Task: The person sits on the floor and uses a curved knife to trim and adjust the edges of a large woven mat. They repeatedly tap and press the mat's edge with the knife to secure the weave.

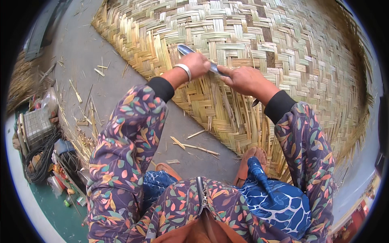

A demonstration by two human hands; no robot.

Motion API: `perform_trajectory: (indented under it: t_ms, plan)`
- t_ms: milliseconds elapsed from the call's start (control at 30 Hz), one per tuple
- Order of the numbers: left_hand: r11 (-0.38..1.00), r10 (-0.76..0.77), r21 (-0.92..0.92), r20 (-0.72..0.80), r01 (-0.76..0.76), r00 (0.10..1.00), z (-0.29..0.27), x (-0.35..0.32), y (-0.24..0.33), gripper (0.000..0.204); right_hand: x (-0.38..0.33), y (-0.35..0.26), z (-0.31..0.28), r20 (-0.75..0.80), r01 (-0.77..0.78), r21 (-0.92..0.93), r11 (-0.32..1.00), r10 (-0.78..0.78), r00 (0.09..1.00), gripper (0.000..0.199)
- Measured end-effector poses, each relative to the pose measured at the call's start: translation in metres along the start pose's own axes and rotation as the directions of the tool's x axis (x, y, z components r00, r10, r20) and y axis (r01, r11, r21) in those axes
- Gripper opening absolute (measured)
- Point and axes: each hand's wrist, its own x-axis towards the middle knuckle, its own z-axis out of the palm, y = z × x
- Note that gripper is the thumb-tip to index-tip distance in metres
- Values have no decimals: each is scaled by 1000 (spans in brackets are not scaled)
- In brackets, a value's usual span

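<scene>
Woven mat (300, 69) of pale split strips spreads across the grey floor (121, 89) from eleven o'clock round to four. Over its weave near twelve o'clock, a grooved metal tool (185, 49) slants between both hands: the left hand (195, 65) has its grip wrapped around the middle, the right hand (244, 81) pinches the end toward one o'clock. Loose splints (201, 149) lie at six o'clock, coiled black cable (37, 175) near eight.
</scene>
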Motion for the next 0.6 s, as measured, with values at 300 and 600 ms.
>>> perform_trajectory:
  t_ms: [300,600]
  plan:
    - [922,295,143,345,-361,891,-15,-100,-67,23,-27,-24,-34,-4,62,-155,986,-64,998,41]
    - [675,203,730,-44,-107,978,-67,9,-37,30,-35,-18,-34,-62,57,-213,975,-72,995,43]
